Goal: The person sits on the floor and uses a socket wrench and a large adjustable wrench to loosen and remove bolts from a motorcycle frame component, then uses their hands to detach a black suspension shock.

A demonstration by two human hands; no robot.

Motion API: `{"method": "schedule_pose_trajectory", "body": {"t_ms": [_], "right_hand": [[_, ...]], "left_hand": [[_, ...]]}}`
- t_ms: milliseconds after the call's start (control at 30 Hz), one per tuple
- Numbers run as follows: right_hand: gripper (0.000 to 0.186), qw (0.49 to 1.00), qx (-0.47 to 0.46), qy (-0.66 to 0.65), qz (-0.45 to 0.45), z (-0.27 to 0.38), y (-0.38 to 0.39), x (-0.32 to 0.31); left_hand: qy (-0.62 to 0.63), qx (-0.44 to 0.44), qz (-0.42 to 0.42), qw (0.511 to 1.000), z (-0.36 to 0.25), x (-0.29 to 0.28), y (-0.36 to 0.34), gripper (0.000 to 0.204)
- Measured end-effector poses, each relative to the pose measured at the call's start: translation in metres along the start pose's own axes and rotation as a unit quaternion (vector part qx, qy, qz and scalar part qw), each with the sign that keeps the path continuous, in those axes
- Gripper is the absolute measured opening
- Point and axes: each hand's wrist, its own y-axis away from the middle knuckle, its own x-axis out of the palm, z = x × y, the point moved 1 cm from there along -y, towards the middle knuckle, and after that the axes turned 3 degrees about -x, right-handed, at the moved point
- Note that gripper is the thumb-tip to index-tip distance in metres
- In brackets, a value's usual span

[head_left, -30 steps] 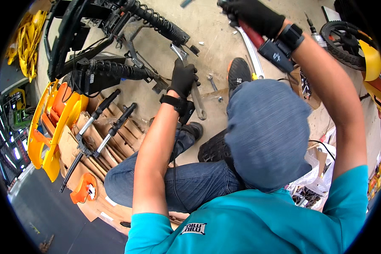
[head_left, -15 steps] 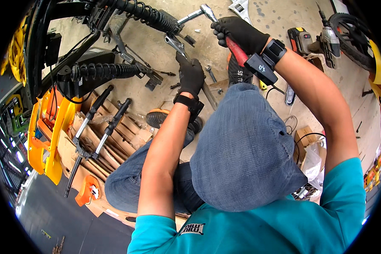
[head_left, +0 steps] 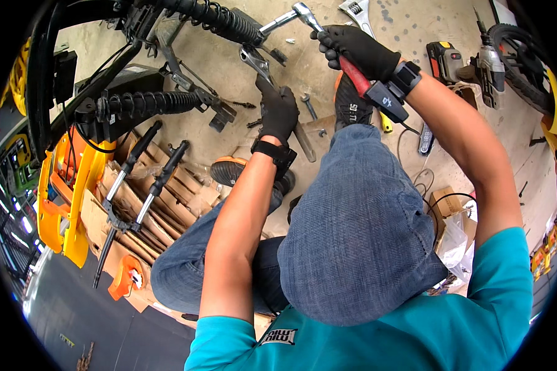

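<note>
Both my hands wear black gloves. In my right hand [head_left: 360, 52], closed around it, is a ratchet wrench with a red grip [head_left: 355, 74] and a chrome head. Its chrome socket extension [head_left: 277, 24] reaches left to the lower end of a black coil-spring shock absorber [head_left: 220, 20]. My left hand [head_left: 278, 111] grips an adjustable wrench [head_left: 304, 143], whose jaw end lies against the same shock mount; how it seats there is hard to see. The shock belongs to a black vehicle frame [head_left: 36, 80]. A second shock absorber [head_left: 148, 104] sits nearer to me.
A large adjustable wrench [head_left: 360, 15] and a small spanner [head_left: 309, 106] lie on the floor. At right are a cordless impact driver [head_left: 490, 68], a battery [head_left: 445, 60] and a wheel [head_left: 521, 68]. Flattened cardboard [head_left: 145, 238], fork tubes [head_left: 145, 210] and yellow-orange body panels [head_left: 74, 229] occupy the left.
My right hand and the ratchet's grip have shifted slightly right and down. My left hand keeps its hold on the adjustable wrench, almost in place. The whole view has shifted a little.
</note>
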Motion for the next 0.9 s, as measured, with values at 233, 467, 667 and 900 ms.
{"method": "schedule_pose_trajectory", "body": {"t_ms": [233,467,667,900], "right_hand": [[0.018,0.989,0.002,0.113,0.093,0.037,-0.013,0.003],[0.022,0.989,0.027,0.137,0.046,0.017,-0.008,-0.011],[0.03,0.99,-0.008,0.123,0.068,-0.023,-0.023,-0.032],[0.027,0.982,-0.054,0.166,0.065,-0.032,-0.03,-0.034]], "left_hand": [[0.002,0.002,0.001,1.0,0.001,-0.001,-0.002,0.055],[0.014,0.006,0.006,1.0,-0.003,0.0,0.0,0.054],[0.033,-0.027,0.053,0.998,-0.006,-0.004,0.002,0.043],[0.042,-0.046,0.047,0.997,-0.009,-0.005,0.002,0.046]]}}
